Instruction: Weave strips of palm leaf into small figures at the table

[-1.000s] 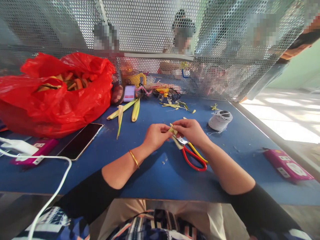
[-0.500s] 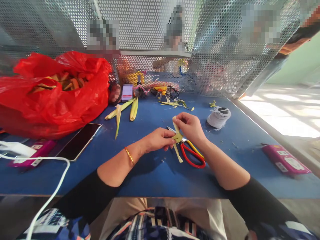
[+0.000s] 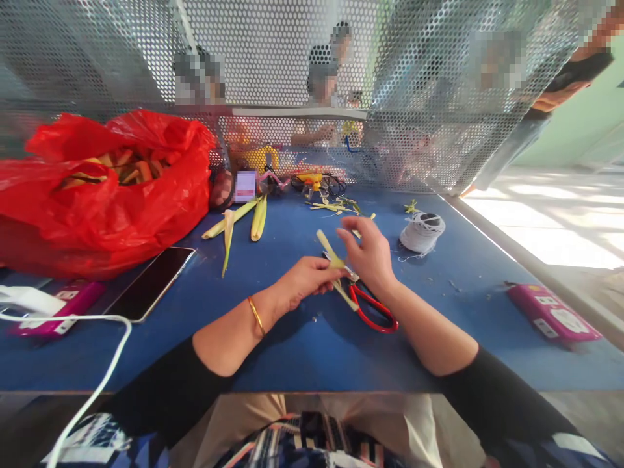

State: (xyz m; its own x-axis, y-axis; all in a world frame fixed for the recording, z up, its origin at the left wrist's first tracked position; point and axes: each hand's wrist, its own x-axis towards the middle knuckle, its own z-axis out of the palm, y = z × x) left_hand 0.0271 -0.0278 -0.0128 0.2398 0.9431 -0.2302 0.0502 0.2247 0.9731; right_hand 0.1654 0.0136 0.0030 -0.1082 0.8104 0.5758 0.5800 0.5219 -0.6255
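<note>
Folding looks barely begun, we judge: our left hand [image 3: 306, 281] pinches the leaf strip [image 3: 325, 246] just above the blue table [image 3: 292, 354], both ends loose. Our right hand [image 3: 369, 255] (blurred) hangs against it over the red scissors [image 3: 370, 312]; its grip we cannot tell.

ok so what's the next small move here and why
Probably pinch the free upper end of the leaf strip with the right hand: only the left hand grips it, that end sticks up loose, and the right fingers look lifted beside it, though blurred.
</note>
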